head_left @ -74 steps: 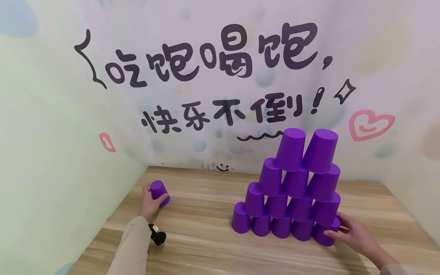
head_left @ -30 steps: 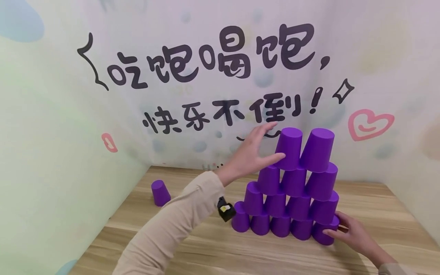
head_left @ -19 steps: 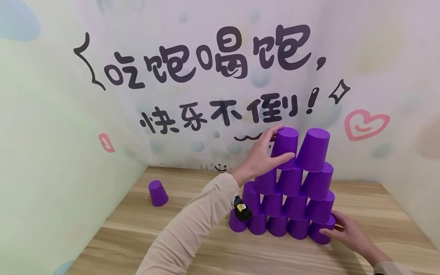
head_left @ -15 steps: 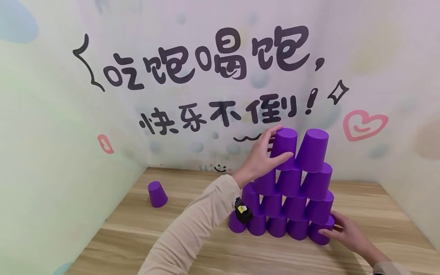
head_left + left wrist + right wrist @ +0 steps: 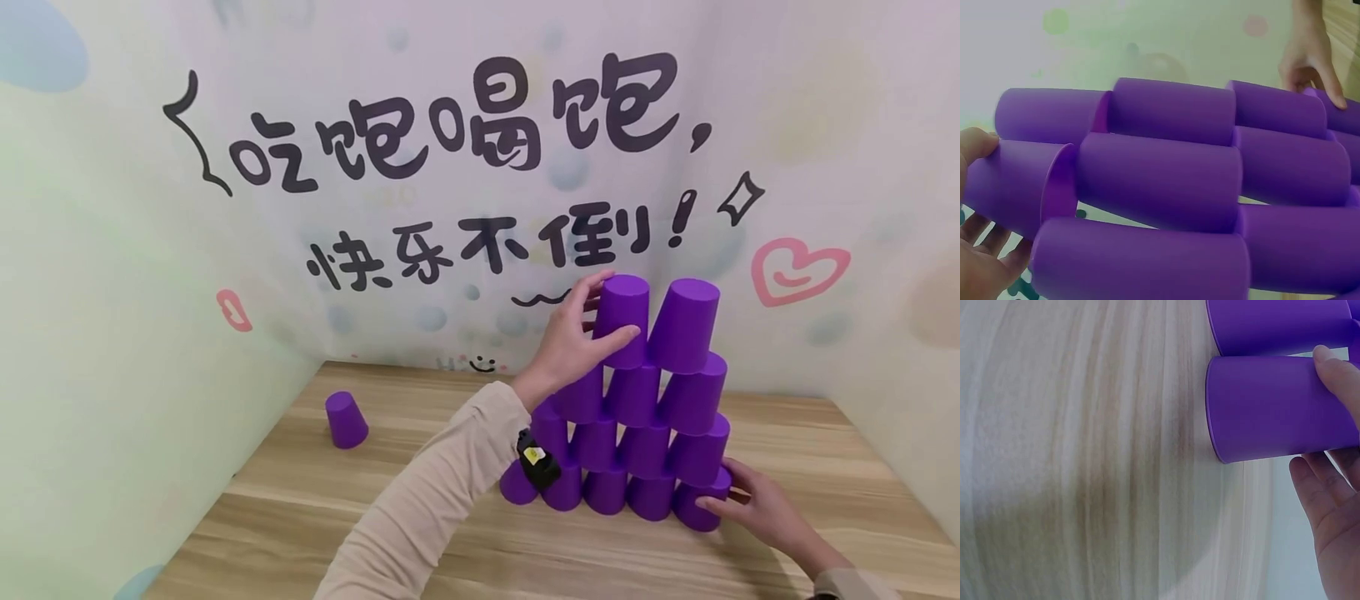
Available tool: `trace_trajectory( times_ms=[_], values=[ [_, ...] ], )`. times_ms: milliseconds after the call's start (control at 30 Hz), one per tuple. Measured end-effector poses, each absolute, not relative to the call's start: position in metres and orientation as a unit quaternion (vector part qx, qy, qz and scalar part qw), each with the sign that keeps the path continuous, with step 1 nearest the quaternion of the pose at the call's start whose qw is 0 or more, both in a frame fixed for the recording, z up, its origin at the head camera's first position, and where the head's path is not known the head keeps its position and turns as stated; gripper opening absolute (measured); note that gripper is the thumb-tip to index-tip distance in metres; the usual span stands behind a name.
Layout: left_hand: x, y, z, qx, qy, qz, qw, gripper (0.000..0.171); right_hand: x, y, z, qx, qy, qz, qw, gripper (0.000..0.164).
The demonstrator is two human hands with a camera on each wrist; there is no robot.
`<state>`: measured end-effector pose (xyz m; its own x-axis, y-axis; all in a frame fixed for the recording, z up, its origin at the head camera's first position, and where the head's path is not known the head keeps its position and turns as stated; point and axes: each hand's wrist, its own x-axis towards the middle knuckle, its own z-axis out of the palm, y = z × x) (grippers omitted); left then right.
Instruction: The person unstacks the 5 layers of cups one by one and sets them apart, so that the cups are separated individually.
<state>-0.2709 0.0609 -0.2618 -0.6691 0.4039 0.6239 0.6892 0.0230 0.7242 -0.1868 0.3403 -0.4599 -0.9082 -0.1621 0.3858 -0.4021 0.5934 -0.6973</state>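
Left hand (image 5: 564, 343) clasped the top-row left purple cup (image 5: 624, 310), right of centre. Right hand (image 5: 767, 510) gripped the bottom-row end cup (image 5: 701, 488), lower right.

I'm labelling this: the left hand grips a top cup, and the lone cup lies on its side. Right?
Not quite. The left hand grips a top cup, but the head view shows the lone cup standing upside down on the table.
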Motion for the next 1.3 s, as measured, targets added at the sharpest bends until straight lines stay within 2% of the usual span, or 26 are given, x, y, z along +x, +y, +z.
trace_trajectory(
  times_ms=[333,633,767,967,1300],
  values=[
    [-0.276,0.030,-0.237,-0.350,-0.681,-0.629,0.135,0.063,-0.190,0.339,-0.460,0.176,-0.873,0.433,0.138,0.052],
    [-0.274,-0.033,-0.227,-0.277,-0.715,-0.626,0.143,0.063,-0.189,0.341,-0.462,0.181,-0.871,0.437,0.135,0.051],
    [-0.287,-0.066,-0.250,-0.229,-0.723,-0.630,0.167,0.063,-0.188,0.341,-0.462,0.180,-0.870,0.437,0.143,0.051],
    [-0.308,-0.118,-0.311,-0.144,-0.759,-0.608,0.182,0.066,-0.188,0.339,-0.460,0.171,-0.874,0.431,0.143,0.052],
    [-0.311,-0.168,-0.395,-0.078,-0.803,-0.554,0.207,0.063,-0.188,0.340,-0.463,0.177,-0.870,0.432,0.158,0.050]
  ],
)
